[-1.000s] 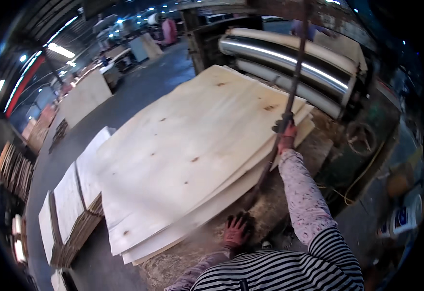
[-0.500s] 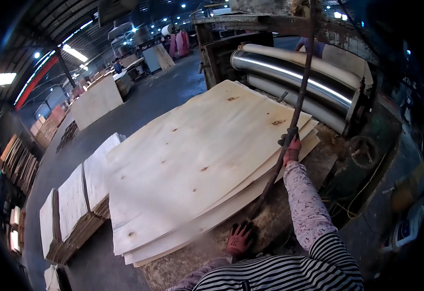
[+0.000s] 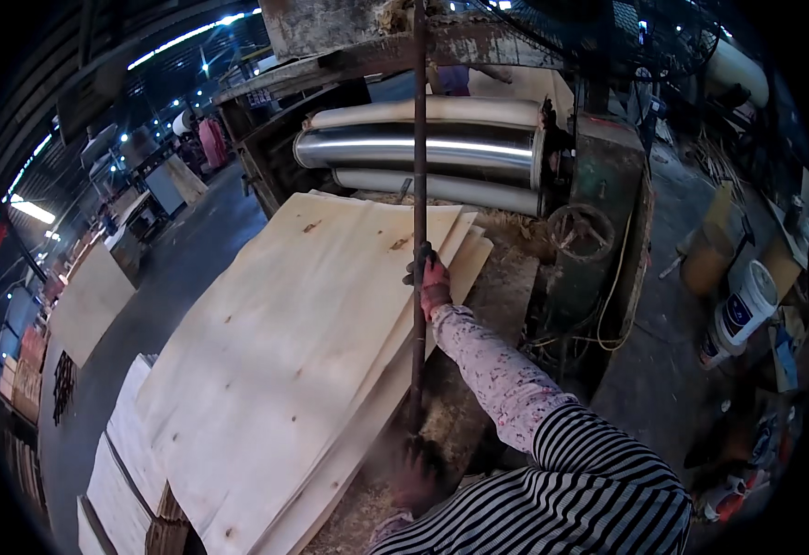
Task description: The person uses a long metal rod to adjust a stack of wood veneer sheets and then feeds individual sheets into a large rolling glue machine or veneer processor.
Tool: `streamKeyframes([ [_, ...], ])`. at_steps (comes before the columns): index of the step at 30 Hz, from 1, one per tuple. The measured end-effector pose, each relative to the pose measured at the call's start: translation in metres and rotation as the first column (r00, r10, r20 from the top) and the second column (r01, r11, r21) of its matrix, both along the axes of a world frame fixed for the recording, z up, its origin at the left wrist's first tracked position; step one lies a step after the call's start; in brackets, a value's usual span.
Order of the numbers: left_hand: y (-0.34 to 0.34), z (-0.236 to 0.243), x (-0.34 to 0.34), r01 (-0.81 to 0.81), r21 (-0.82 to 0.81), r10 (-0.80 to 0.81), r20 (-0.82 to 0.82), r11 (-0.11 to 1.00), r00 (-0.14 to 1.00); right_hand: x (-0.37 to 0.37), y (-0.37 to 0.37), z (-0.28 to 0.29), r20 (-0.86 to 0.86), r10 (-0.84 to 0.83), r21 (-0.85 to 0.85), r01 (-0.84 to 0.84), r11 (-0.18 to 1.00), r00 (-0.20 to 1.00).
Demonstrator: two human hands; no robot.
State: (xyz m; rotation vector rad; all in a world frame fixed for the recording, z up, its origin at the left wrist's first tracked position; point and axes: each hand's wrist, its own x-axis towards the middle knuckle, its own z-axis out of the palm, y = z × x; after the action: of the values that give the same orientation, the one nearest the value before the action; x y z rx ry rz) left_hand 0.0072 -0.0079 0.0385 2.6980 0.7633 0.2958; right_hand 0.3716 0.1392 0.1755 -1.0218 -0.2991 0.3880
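Two hands (image 3: 435, 287), one pole (image 3: 420, 176), three rollers (image 3: 483, 155), one handwheel (image 3: 581, 232) show.

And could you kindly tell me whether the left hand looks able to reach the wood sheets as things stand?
Probably yes: the left hand, though blurred, appears close to the nearest edge of the wood sheets, with just a strip of brown surface visibly between them.

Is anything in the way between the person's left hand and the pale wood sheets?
Leftward, nothing visible: only worn brown tabletop lies between the left hand and the wood sheets. Straight ahead, the lower end of the dark pole, gripped by the right hand, stands beyond that blurred hand.
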Motion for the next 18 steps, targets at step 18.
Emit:
streamKeyframes([
  [18, -0.002, 0.012, 0.006, 0.044, 0.116, -0.037, -0.061, 0.992, 0.997, 0.001, 0.0, 0.003, -0.04, 0.012, 0.053, -0.01, 0.999, 0.999],
])
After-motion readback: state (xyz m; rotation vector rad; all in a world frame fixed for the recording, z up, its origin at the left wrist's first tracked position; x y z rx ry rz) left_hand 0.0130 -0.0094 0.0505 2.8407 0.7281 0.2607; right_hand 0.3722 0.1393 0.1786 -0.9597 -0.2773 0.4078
